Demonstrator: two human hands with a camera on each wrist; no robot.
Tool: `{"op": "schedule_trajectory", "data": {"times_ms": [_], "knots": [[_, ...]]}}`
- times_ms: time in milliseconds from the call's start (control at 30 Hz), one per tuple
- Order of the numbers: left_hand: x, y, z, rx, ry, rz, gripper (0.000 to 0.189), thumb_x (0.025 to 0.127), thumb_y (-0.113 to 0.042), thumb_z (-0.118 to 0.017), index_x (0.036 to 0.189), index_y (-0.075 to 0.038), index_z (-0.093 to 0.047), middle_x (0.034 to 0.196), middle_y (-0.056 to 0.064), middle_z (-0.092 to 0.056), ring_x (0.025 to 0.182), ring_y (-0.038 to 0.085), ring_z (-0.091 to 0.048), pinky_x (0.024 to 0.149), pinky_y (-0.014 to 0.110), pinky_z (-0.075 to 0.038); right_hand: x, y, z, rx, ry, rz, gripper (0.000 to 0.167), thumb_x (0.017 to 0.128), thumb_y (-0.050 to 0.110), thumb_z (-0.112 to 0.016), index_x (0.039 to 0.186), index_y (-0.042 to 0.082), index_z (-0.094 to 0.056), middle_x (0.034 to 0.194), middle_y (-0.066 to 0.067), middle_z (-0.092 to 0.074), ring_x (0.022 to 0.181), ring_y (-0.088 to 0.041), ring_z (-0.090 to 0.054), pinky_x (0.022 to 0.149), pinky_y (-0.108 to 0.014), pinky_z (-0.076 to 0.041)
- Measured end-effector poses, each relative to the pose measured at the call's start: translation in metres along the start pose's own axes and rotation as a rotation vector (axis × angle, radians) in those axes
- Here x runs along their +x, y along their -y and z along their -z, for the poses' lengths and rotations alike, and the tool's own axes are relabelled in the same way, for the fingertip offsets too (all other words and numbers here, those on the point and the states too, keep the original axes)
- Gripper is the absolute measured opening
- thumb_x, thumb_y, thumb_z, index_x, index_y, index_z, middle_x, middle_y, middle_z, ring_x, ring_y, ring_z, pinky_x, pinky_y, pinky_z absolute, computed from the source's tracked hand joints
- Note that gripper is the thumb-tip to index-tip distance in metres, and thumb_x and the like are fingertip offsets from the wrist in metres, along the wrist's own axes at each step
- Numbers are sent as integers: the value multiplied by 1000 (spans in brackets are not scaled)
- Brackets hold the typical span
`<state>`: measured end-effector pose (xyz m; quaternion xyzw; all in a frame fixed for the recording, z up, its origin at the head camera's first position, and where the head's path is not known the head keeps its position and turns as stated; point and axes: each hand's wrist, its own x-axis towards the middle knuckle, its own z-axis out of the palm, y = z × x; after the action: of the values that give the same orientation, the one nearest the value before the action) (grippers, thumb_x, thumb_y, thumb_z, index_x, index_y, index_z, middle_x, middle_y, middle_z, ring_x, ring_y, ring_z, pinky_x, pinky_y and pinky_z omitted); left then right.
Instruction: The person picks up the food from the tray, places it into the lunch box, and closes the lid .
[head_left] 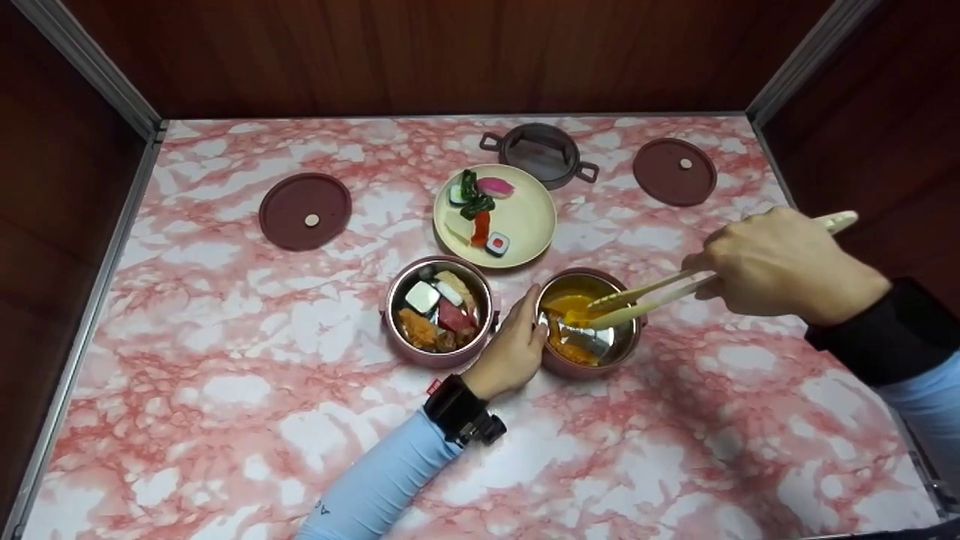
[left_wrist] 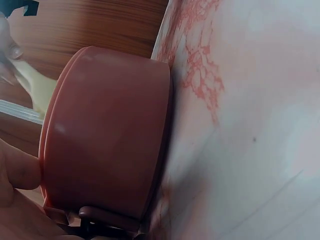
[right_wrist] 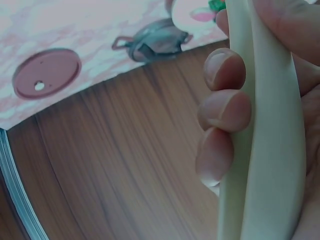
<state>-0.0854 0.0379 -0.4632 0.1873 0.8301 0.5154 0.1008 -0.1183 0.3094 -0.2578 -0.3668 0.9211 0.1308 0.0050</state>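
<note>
My right hand (head_left: pixel 787 262) grips pale cream tongs (head_left: pixel 652 301), its fingers curled around both arms in the right wrist view. The tips of the tongs reach into the right reddish-brown lunch pot (head_left: pixel 589 370), at yellow-orange food (head_left: pixel 566 307); whether they pinch a piece, I cannot tell. More orange food lies at the pot's near side. Against that pot's left side rests my left hand (head_left: pixel 514 349), fingers extended along the wall and thumb at the rim. A second lunch pot (head_left: pixel 439 358), left of the hand, holds several mixed food pieces.
Behind the pots stands a cream plate (head_left: pixel 529 217) with sushi, greens and other pieces. Beyond it is a dark two-handled lidded pan (head_left: pixel 540 154). Round brown lids lie at left (head_left: pixel 304 199) and at right (head_left: pixel 675 180). Wooden panels (head_left: pixel 450 60) enclose the marbled table.
</note>
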Motion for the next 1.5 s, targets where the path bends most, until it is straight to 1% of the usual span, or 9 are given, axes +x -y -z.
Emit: {"op": "schedule_trajectory", "data": {"times_ms": [133, 333, 633, 767, 933, 1067, 1200, 1367, 1500], "knots": [[0, -1, 1, 5, 0, -8, 61, 103, -9, -43, 155, 4, -14, 158, 23, -24, 146, 32, -23, 120, 36, -16, 5, 5, -7, -26, 52, 22, 19, 65, 26, -84, 74, 26, -67, 59, 3, -52, 47, -22, -49, 41, -45, -40], [0, -1, 1, 19, 1, 0, 60, 104, -11, -42, 155, 4, -15, 158, 23, -25, 146, 31, -23, 120, 36, -16, 12, 11, -11, -119, -8, 98, 28, 60, 20, -85, 66, 18, -57, 59, -3, -50, 47, -27, -49, 42, -46, -43], [1, 0, 1, 23, 6, 11, 61, 104, -11, -42, 156, 3, -14, 159, 22, -24, 146, 31, -23, 120, 36, -16, 14, 16, -4, -142, -46, 108, 30, 59, 19, -86, 68, 13, -58, 61, -5, -51, 49, -29, -50, 42, -45, -44], [1, -1, 1, 23, 6, 9, 61, 104, -11, -42, 156, 3, -14, 159, 22, -24, 146, 31, -23, 120, 36, -16, 12, 12, 5, -94, -38, 85, 27, 60, 21, -86, 72, 15, -62, 62, -3, -52, 49, -27, -51, 40, -45, -42], [0, -1, 1, 31, 9, 13, 61, 104, -11, -42, 156, 3, -14, 159, 21, -24, 146, 31, -24, 120, 37, -17, 9, 5, 19, -17, -77, 51, 31, 64, 27, -87, 92, 21, -73, 68, 1, -59, 50, -25, -54, 37, -44, -39], [-1, 0, 1, 45, 2, 2, 60, 104, -11, -42, 156, 4, -15, 158, 22, -26, 145, 32, -25, 120, 37, -18, 12, 1, 22, 10, -195, 22, 38, 68, 30, -86, 102, 19, -74, 70, 0, -62, 46, -24, -51, 33, -43, -35], [-1, 0, 1, 47, -6, -11, 59, 104, -11, -41, 155, 5, -15, 157, 22, -28, 145, 32, -26, 120, 37, -19, 25, -1, 14, 34, -291, -38, 36, 70, 29, -84, 103, 17, -74, 72, -5, -65, 43, -27, -51, 31, -43, -31], [-1, -1, 1, 33, -9, -10, 59, 104, -11, -40, 155, 5, -14, 158, 22, -26, 145, 32, -25, 120, 37, -18, 46, 1, -1, 103, -257, -144, 35, 77, 32, -81, 109, 19, -75, 80, -9, -70, 53, -33, -59, 36, -49, -34], [-1, -2, 2, 29, 3, 5, 62, 104, -11, -42, 156, 4, -12, 159, 21, -23, 146, 32, -23, 120, 38, -17, 60, 3, -15, 148, -232, -181, 33, 81, 33, -79, 111, 19, -74, 81, -11, -71, 63, -37, -64, 40, -54, -39]]}}
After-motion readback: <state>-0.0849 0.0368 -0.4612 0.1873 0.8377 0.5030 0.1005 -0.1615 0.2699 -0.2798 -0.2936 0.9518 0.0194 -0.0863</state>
